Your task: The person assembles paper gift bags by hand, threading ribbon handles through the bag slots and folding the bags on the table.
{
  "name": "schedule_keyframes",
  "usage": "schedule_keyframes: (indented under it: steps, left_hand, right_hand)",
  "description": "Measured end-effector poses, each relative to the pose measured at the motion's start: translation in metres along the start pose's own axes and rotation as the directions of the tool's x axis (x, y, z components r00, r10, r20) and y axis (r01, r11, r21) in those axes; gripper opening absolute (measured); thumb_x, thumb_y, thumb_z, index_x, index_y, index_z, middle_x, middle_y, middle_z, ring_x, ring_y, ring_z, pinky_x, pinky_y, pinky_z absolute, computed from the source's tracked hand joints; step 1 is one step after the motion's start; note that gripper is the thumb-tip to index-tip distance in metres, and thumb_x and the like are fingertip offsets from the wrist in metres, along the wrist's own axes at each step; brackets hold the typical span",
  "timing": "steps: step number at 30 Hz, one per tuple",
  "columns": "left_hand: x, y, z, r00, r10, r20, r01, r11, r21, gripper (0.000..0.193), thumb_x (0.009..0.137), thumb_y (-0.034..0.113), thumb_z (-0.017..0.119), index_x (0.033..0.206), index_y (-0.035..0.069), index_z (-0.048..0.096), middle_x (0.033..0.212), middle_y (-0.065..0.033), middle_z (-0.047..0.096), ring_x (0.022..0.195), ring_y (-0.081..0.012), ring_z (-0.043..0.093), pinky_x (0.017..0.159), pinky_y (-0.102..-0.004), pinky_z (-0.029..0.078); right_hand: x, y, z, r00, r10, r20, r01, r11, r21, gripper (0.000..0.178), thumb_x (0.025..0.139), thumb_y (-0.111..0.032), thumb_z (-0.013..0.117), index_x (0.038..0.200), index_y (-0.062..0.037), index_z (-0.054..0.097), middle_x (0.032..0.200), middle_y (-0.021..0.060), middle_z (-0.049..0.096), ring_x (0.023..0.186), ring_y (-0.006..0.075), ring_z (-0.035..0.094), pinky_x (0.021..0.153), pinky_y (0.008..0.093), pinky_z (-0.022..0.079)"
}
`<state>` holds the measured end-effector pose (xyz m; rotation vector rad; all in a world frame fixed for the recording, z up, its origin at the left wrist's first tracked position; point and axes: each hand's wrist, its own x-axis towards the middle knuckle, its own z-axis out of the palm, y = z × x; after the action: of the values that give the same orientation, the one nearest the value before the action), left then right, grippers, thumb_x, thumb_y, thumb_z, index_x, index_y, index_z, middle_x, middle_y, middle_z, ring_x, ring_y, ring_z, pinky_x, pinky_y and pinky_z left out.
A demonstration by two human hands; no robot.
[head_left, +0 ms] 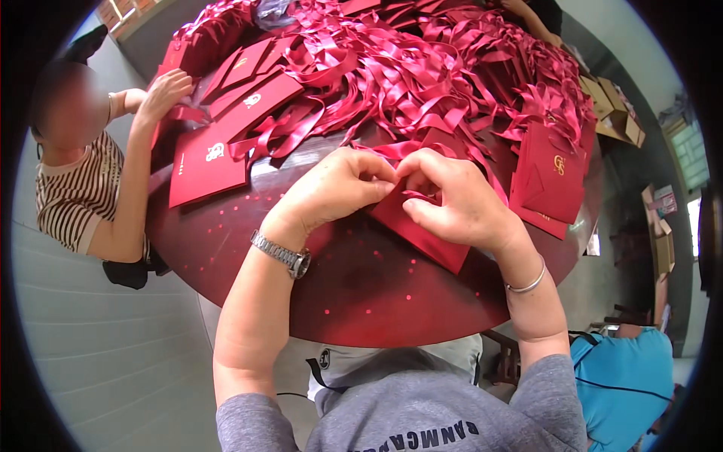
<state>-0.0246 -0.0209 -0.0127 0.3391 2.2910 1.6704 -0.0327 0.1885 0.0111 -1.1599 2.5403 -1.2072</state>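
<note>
Over the near part of the table, my left hand (pixel 339 184) and my right hand (pixel 461 197) meet at the fingertips. Both are closed in a pinch on a red satin ribbon (pixel 385 149) at the top of a red paper gift bag (pixel 425 235). That bag lies flat and slanted beneath my fingers, partly covered by my right hand. Exactly how the ribbon runs between the fingertips is hidden. My left wrist wears a metal watch (pixel 282 254), my right a thin bangle (pixel 529 277).
Many red bags with ribbon handles pile across the far side of the round dark-red table (pixel 354 301). More bags lie left (pixel 211 162) and right (pixel 550 169). A co-worker in a striped shirt (pixel 79 184) handles bags at left. Cardboard boxes (pixel 614 113) stand at far right.
</note>
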Motion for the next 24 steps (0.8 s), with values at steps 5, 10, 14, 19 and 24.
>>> schedule_keyframes:
  steps: [5, 10, 14, 19, 24]
  left_hand:
    - [0.0, 0.0, 0.012, 0.971, 0.224, -0.089, -0.178, 0.915, 0.361, 0.013, 0.077, 0.004, 0.061, 0.087, -0.001, 0.067, 0.083, -0.0195, 0.065, 0.08, -0.0347, 0.064, 0.072, -0.0411, 0.049]
    - [-0.007, -0.003, -0.007, 0.855, 0.37, -0.364, -0.008, 0.711, 0.703, 0.007, 0.077, 0.004, 0.063, 0.083, 0.003, 0.068, 0.086, -0.0144, 0.061, 0.085, -0.0321, 0.061, 0.076, -0.04, 0.048]
    - [-0.005, -0.005, -0.016, 0.853, 0.256, -0.455, 0.164, 0.695, 0.7, 0.011, 0.078, 0.005, 0.064, 0.089, 0.004, 0.067, 0.093, -0.0146, 0.062, 0.088, -0.0327, 0.062, 0.077, -0.0403, 0.049]
    - [-0.002, -0.005, -0.011, 0.69, 0.516, -0.507, 0.014, 0.692, 0.722, 0.03, 0.079, -0.003, 0.059, 0.109, 0.002, 0.06, 0.098, -0.0179, 0.062, 0.093, -0.0364, 0.061, 0.08, -0.0427, 0.049]
    - [-0.004, 0.006, 0.031, 0.772, 0.588, -0.241, -0.285, 0.659, 0.696, 0.033, 0.075, -0.005, 0.061, 0.108, 0.002, 0.065, 0.1, -0.0125, 0.064, 0.095, -0.0292, 0.061, 0.08, -0.0371, 0.048]
  right_hand:
    - [0.0, 0.004, 0.002, 1.0, -0.019, 0.021, 0.021, 0.992, -0.124, 0.029, 0.076, -0.009, 0.067, 0.103, -0.0015, 0.058, 0.08, 0.0116, 0.066, 0.076, 0.024, 0.066, 0.069, 0.0326, 0.05]
    - [-0.004, 0.001, -0.008, 0.997, 0.07, 0.03, -0.056, 0.939, -0.338, 0.026, 0.078, -0.016, 0.069, 0.098, -0.002, 0.061, 0.075, 0.0108, 0.066, 0.07, 0.0245, 0.066, 0.065, 0.0328, 0.05]
    - [-0.007, 0.001, -0.021, 0.996, 0.092, 0.016, -0.088, 0.978, -0.188, 0.028, 0.081, -0.015, 0.067, 0.105, -0.0011, 0.062, 0.084, 0.0115, 0.069, 0.073, 0.0204, 0.067, 0.066, 0.0316, 0.051]
    - [-0.007, 0.013, -0.04, 0.951, 0.107, -0.291, -0.118, 0.993, -0.018, 0.028, 0.087, -0.006, 0.059, 0.114, 0.0008, 0.062, 0.098, 0.0083, 0.068, 0.091, 0.0123, 0.064, 0.078, 0.0258, 0.05]
    - [-0.012, 0.046, -0.056, 0.987, 0.11, -0.116, -0.128, 0.979, -0.159, 0.027, 0.083, 0.004, 0.054, 0.108, 0.0005, 0.066, 0.098, 0.0092, 0.067, 0.094, 0.0185, 0.064, 0.083, 0.0266, 0.049]
